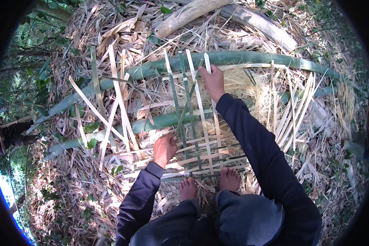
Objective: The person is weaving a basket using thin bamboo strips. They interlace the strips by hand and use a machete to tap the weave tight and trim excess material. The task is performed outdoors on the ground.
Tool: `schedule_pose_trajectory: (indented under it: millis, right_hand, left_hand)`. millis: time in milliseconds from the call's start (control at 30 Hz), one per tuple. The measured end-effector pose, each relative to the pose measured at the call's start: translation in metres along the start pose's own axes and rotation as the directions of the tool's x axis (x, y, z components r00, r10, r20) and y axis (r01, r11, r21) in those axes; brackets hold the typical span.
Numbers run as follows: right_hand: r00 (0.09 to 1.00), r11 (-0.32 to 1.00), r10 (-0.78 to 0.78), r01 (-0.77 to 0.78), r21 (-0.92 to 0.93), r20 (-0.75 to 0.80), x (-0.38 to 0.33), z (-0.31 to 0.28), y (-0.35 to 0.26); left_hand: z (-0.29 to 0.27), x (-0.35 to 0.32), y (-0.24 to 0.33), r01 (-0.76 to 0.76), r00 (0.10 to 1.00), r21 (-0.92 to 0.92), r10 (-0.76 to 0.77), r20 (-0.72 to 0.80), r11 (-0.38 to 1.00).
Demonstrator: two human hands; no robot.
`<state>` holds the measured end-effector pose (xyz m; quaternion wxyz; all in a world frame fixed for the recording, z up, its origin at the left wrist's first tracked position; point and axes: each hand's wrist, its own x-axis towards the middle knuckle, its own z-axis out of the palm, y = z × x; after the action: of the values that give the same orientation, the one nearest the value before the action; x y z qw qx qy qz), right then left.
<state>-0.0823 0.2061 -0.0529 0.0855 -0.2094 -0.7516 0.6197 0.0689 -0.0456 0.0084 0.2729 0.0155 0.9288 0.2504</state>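
Split bamboo strips are interlaced into an open mat (pixel 211 156) in front of my bare feet. My right hand (pixel 213 83) is closed around the upper part of a pale bamboo strip (pixel 207 61), whose tip sticks up past my fingers. My left hand (pixel 165 149) is closed at the mat's left side, its fingertips at the lower end of a slanting green bamboo strip (pixel 183 112). Upright green strips (pixel 173 88) and another pale strip (pixel 196 90) stand between my hands. My fingers partly hide both grips.
Two green bamboo poles, a far one (pixel 242 58) and a nearer one (pixel 165 120), lie crosswise under the strips. Loose pale strips (pixel 118 96) lean at the left; more strips (pixel 301 110) lie at the right. Logs (pixel 188 17) rest at the back. Dry leaves cover the ground.
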Motion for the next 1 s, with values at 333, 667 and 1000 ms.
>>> schedule_pose_trajectory:
  millis: [333, 667, 1000]
  right_hand:
    - [0.877, 0.760, -0.462, 0.469, -0.450, 0.133, -0.002, -0.053, -0.031]
    - [0.525, 0.262, -0.526, 0.849, -0.459, 0.669, -0.028, -0.040, -0.037]
    - [0.594, 0.279, -0.598, 0.783, -0.555, 0.537, -0.060, -0.079, -0.038]
  left_hand:
    - [-0.020, 0.012, -0.027, -0.110, 0.968, 0.007, 0.109, -0.224, 0.994]
    - [-0.065, 0.054, -0.023, -0.081, 0.974, 0.051, 0.090, -0.206, 0.995]
    - [-0.056, 0.060, -0.015, -0.226, 0.916, 0.042, 0.227, -0.331, 0.973]
